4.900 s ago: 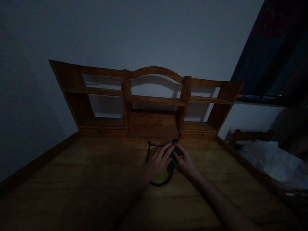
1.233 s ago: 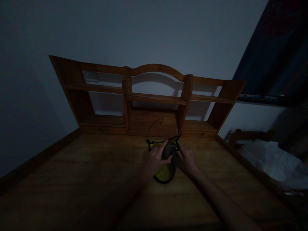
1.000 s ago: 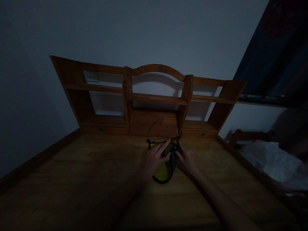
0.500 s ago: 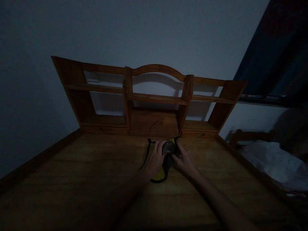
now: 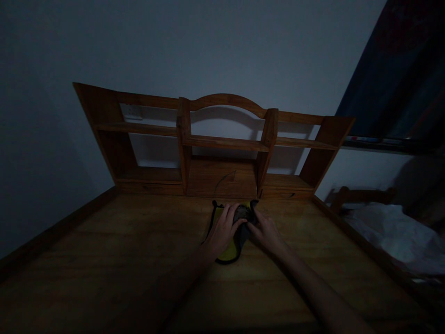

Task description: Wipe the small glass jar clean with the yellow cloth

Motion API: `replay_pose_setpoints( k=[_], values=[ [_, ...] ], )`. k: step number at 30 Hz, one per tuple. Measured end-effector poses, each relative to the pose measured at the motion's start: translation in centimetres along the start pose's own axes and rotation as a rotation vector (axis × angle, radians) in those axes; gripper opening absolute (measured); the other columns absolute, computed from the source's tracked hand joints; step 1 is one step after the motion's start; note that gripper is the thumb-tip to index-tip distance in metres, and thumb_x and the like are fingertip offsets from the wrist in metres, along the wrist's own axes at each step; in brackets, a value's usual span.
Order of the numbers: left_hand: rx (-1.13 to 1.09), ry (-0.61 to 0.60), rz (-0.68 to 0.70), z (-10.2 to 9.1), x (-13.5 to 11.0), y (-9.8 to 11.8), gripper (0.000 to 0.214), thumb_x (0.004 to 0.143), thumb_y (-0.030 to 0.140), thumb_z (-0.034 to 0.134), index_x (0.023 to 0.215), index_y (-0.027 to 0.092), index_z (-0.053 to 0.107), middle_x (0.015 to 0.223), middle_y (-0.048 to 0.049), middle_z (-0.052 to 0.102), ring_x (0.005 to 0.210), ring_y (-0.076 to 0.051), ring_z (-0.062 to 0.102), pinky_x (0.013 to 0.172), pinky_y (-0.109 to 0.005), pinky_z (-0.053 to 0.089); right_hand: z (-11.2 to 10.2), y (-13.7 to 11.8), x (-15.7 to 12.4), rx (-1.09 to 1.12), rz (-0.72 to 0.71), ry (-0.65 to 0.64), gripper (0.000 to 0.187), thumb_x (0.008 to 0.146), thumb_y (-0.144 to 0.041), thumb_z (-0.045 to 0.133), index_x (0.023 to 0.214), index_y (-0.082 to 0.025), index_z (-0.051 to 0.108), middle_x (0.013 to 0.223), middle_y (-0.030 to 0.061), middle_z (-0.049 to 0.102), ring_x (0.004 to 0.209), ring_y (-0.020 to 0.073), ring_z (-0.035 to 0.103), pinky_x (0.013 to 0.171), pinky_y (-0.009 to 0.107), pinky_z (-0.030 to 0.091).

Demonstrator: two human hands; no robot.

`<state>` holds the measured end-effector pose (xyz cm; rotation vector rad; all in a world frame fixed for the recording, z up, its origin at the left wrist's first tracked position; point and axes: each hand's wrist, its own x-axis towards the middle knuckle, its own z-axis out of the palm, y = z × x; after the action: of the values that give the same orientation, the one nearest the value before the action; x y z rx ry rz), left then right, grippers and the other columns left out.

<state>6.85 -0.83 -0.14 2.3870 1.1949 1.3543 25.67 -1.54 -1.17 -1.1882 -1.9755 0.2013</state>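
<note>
A yellow and grey cloth (image 5: 229, 253) with a black border lies on the wooden desk under both hands. On it sits a small, dark, rounded object (image 5: 242, 213) with a glassy look; the dim light hides its exact kind. My left hand (image 5: 221, 230) is closed around the object's left side, its thumb across the near edge. From the right, my right hand (image 5: 267, 230) pinches the grey side of the cloth against the object. Its fingertips are partly hidden by the folds.
A wooden shelf unit (image 5: 225, 143) with several compartments stands along the desk's back edge against the wall. Raised rims run along the desk (image 5: 139, 246) sides. To the right are a chair back (image 5: 365, 194), a white bundled fabric (image 5: 399, 232) and a dark curtain (image 5: 389, 69).
The cloth's upper right corner has come inward, nearer the object. My left thumb has moved over the object's near edge, and less of the object shows.
</note>
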Motion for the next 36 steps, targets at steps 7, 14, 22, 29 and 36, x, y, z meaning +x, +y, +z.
replay_pose_setpoints(
  k=[7,14,22,29,36],
  values=[
    [0.041,-0.019,0.039,-0.1,-0.2,0.0,0.044,0.094,0.042,0.046,0.135,0.025,0.04,0.127,-0.0075,0.053,0.117,-0.022,0.056,0.097,-0.035,0.049,-0.2,-0.2,0.0,-0.024,-0.03,-0.021,0.054,0.086,-0.024,0.055,0.138,-0.017,0.042,0.12,0.0132,0.064,0.106,0.0266,0.063,0.09,0.039,0.051],
    [0.116,-0.033,0.057,-0.2,-0.2,0.1,0.048,0.093,0.046,0.044,0.135,0.024,0.04,0.12,-0.0081,0.054,0.109,-0.022,0.059,0.092,-0.036,0.051,-0.2,0.1,-0.1,-0.058,-0.092,0.006,0.055,0.088,-0.022,0.053,0.141,-0.019,0.038,0.124,0.0131,0.062,0.11,0.026,0.062,0.092,0.04,0.051],
    [0.316,-0.054,0.188,0.0,0.0,-0.2,0.054,0.092,0.052,0.041,0.135,0.02,0.041,0.112,-0.0104,0.055,0.103,-0.024,0.06,0.083,-0.035,0.053,0.2,1.3,-0.5,-0.123,-0.09,-0.005,0.055,0.087,-0.022,0.054,0.14,-0.016,0.039,0.123,0.0156,0.062,0.11,0.028,0.062,0.091,0.043,0.051],
    [0.388,-0.048,0.24,0.0,0.0,-0.3,0.052,0.093,0.051,0.042,0.134,0.02,0.044,0.113,-0.0116,0.054,0.104,-0.025,0.059,0.08,-0.034,0.052,-0.1,0.8,-0.4,-0.127,-0.077,-0.037,0.054,0.088,-0.021,0.053,0.14,-0.017,0.04,0.123,0.0154,0.062,0.109,0.0268,0.063,0.089,0.039,0.053],
    [0.435,-0.03,0.24,0.2,-0.2,-0.1,0.051,0.094,0.05,0.041,0.133,0.018,0.045,0.115,-0.0129,0.056,0.107,-0.026,0.059,0.081,-0.033,0.053,0.0,1.0,-0.2,-0.069,-0.105,-0.024,0.055,0.086,-0.02,0.054,0.139,-0.018,0.04,0.128,0.0145,0.06,0.114,0.0258,0.06,0.094,0.041,0.05]
  ],
)
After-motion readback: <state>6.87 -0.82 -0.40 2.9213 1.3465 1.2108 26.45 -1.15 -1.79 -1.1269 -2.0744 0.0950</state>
